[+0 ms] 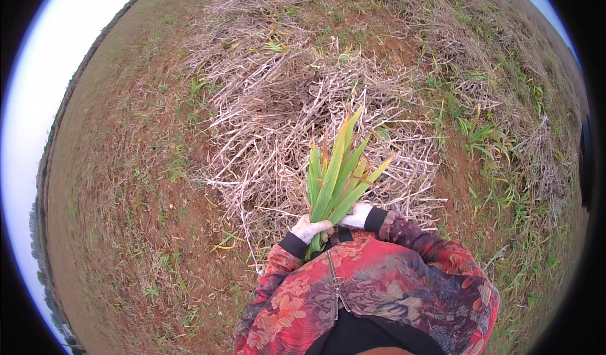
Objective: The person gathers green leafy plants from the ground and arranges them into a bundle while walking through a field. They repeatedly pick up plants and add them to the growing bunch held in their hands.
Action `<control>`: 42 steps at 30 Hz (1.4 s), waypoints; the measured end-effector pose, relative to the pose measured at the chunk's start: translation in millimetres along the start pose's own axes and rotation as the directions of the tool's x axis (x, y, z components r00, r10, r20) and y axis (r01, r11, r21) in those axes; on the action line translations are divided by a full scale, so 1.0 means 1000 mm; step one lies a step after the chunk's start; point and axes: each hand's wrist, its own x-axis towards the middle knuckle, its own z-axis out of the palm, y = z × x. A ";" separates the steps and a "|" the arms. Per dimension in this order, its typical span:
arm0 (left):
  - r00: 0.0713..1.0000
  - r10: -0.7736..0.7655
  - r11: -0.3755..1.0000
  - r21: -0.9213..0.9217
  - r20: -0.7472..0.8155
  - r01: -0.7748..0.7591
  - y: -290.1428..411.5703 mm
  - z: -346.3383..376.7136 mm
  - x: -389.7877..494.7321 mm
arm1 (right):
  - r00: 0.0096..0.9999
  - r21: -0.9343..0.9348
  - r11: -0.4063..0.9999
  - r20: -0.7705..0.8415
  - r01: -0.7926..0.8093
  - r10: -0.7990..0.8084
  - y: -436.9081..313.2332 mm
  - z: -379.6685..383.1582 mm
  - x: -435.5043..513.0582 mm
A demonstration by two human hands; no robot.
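A bunch of long green leaves (pixel 334 179), some with yellow and brown tips, stands up in front of my chest. My left hand (pixel 310 229), in a whitish glove, is closed around the lower part of the bunch, with the thumb across it. On the bunch's other side is my right hand (pixel 356 216), also in a whitish glove; its fingers are partly hidden behind the leaves, so its grip cannot be made out. Beyond the leaves lies a wide heap of dry, pale stalks (pixel 279 132) on the ground.
Reddish soil (pixel 189 222) with short grass and small weeds lies left of the heap. At the right grow green leafy plants (pixel 480 134), with more dry stalks (pixel 544 165) beside them. A dark object (pixel 586 165) shows at the far right rim.
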 end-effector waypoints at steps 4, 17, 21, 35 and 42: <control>0.997 0.070 0.998 0.003 0.027 -0.070 -0.001 -0.002 -0.001 | 1.000 -0.194 0.981 0.003 -0.013 0.013 -0.012 -0.005 -0.004; 0.999 0.017 0.993 -0.115 0.027 -0.014 -0.021 0.003 -0.006 | 0.983 -0.312 0.932 0.066 0.184 -0.172 0.007 0.011 0.009; 0.998 0.045 0.997 -0.059 0.032 -0.043 -0.019 0.005 -0.003 | 0.980 -0.390 0.899 0.056 0.199 -0.192 0.014 0.008 0.007; 0.999 0.039 0.999 -0.034 0.037 -0.038 -0.016 0.011 0.000 | 0.988 -0.314 0.938 0.005 0.147 -0.153 0.029 0.007 0.002; 0.999 0.048 0.999 -0.019 0.020 -0.047 -0.021 0.011 -0.002 | 0.980 -0.374 0.909 -0.005 0.182 -0.198 0.035 0.013 0.007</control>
